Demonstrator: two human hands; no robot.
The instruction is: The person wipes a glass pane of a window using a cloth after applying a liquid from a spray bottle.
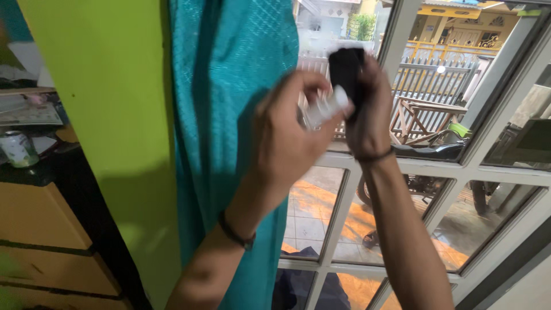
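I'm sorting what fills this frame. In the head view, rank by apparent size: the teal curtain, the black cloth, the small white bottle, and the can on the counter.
1. Teal patterned curtain
2. Black cloth in the right hand
3. Small white bottle in the left hand and the can look alike; nearness makes ranking unsure.

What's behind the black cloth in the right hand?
Behind the black cloth held by the right hand is a window pane, with a white fence outside. The glass directly behind the cloth is covered.
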